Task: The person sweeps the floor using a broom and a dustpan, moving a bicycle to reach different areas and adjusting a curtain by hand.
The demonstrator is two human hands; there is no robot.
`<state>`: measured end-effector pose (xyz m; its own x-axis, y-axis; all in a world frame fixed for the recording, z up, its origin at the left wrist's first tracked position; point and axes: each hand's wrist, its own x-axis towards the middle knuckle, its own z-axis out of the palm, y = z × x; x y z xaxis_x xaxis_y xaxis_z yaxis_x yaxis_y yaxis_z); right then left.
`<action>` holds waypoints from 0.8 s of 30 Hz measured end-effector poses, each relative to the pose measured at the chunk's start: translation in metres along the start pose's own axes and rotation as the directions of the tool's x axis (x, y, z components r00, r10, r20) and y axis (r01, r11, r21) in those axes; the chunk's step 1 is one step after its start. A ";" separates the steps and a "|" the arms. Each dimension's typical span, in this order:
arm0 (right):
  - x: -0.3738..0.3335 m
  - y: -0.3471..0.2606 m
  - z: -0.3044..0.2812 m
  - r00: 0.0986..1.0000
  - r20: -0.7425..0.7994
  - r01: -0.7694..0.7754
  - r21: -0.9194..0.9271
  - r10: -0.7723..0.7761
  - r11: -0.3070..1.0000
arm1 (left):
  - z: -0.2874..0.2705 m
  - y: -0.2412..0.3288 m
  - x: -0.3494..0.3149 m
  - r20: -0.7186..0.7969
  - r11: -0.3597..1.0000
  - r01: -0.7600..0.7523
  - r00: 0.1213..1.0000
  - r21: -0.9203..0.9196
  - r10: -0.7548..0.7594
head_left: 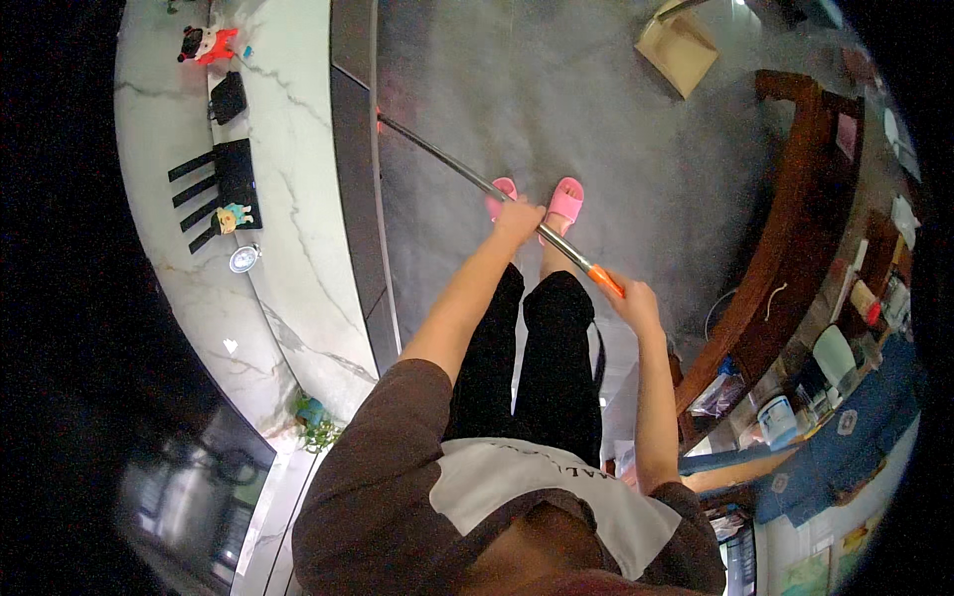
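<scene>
While both hands (519,221) (637,306) curl round a pole (447,161), a tub (778,422) shows indistinct contents.

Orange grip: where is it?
In the head view, the orange grip is right of centre, at the near end of the silver pole, in the right hand.

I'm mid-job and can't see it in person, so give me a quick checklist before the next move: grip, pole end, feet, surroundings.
1. Left hand closed around the metal pole: ok.
2. Right hand on the orange grip: ok.
3. Far end of the pole in sight: not ok; it disappears at the lower edge of the cabinet's dark front.
4. What that hidden end touches: cannot tell.
5. Pink slippers on both feet: ok.
6. Pole apart from the tan object on the floor: ok.
</scene>
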<state>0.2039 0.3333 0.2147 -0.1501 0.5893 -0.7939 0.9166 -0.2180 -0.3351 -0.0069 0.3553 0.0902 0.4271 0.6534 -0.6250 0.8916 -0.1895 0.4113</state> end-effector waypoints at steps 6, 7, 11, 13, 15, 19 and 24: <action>0.075 0.035 0.070 0.992 0.055 0.106 0.145 -0.115 0.984 | 0.030 -0.033 0.016 -0.016 0.973 0.193 0.981 0.125 -0.193; 0.086 0.040 0.079 0.993 0.060 0.096 0.153 -0.106 0.984 | 0.037 -0.035 0.019 -0.013 0.959 0.248 0.969 0.135 -0.248; 0.129 0.024 0.093 0.974 0.063 0.198 0.217 -0.216 0.956 | 0.059 -0.079 0.025 0.006 0.933 0.254 0.964 0.256 -0.264; 0.144 0.011 0.094 0.960 0.060 0.247 0.268 -0.272 0.931 | 0.062 -0.097 0.028 0.071 0.941 0.255 0.958 0.222 -0.277; 0.159 0.009 0.102 0.941 0.057 0.298 0.330 -0.334 0.896 | 0.067 -0.107 0.029 0.078 0.932 0.267 0.953 0.245 -0.294; 0.172 0.001 0.119 0.940 0.140 0.270 0.255 -0.312 0.928 | 0.075 -0.125 0.026 0.009 0.926 0.301 0.950 0.229 -0.311; 0.142 -0.022 0.090 0.986 0.097 0.132 0.074 -0.139 0.989 | 0.061 -0.108 0.024 0.013 0.925 0.328 0.941 0.192 -0.337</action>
<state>0.1290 0.3518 0.0638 -0.3113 0.5353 -0.7852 0.8590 -0.1949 -0.4734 -0.0837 0.3462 -0.0096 0.1038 0.6694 -0.7356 0.9937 -0.1013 0.0481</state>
